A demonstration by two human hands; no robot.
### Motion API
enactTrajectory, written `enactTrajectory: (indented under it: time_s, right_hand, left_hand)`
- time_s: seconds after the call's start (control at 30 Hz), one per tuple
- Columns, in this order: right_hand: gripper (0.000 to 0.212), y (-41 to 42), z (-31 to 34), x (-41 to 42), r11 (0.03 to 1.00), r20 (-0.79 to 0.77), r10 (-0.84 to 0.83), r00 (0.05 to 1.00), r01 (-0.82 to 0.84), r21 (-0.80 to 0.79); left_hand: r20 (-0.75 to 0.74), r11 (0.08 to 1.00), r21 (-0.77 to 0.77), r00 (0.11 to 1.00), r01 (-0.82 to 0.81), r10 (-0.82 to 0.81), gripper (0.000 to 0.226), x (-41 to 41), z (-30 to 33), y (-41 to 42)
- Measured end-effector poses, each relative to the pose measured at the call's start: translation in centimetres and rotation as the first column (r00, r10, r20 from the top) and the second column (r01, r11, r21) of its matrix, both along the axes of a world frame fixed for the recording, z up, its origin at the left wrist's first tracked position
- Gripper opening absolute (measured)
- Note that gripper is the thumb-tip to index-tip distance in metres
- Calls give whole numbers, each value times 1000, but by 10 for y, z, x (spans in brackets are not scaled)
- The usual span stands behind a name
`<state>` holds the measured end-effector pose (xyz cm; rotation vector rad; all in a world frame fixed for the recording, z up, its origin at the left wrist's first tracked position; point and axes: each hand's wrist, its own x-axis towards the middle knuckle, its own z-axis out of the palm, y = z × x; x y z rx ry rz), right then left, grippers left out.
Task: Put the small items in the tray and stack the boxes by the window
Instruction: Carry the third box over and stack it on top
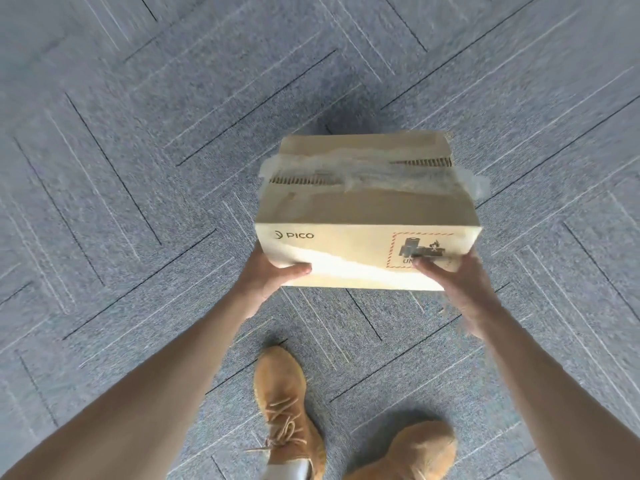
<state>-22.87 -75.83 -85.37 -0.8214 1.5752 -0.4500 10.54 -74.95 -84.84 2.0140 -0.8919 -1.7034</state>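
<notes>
A tan cardboard box printed with "PICO" and a red-framed label is held in the air above the carpet, in front of me. Torn clear tape runs across its closed top flaps. My left hand grips its near lower left corner, thumb on the front face. My right hand grips the near lower right corner, thumb over the label. No tray, window or small items are in view.
Grey-blue carpet tiles with thin line patterns cover the whole floor. My two tan lace-up shoes stand on the carpet below the box. The picture is slightly blurred.
</notes>
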Motion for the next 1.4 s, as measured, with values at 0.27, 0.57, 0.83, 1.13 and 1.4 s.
enactTrajectory:
  time_s: [0.27, 0.57, 0.83, 1.13, 1.4]
  right_hand:
    - [66, -11, 96, 23, 1000, 10, -18, 1000, 18, -26]
    - [51, -98, 261, 81, 974, 18, 113, 993, -108, -200]
    - [51, -193, 521, 158, 879, 16, 247, 969, -218, -423]
    - [37, -212, 877, 221, 667, -8, 375, 927, -276, -692]
    - [44, -131, 1108, 233, 463, 38, 508, 860, -236, -854]
  left_hand:
    - [-22, 997, -79, 1000, 8, -10, 64, 17, 100, -4]
    - [-41, 973, -183, 989, -144, 139, 66, 72, 273, -58]
    - [6, 898, -398, 978, -188, 208, 54, 139, 513, -102]
    - [5, 714, -654, 943, -249, 333, 34, 195, 858, -112]
    - [49, 456, -882, 938, -122, 344, 71, 199, 1104, 13]
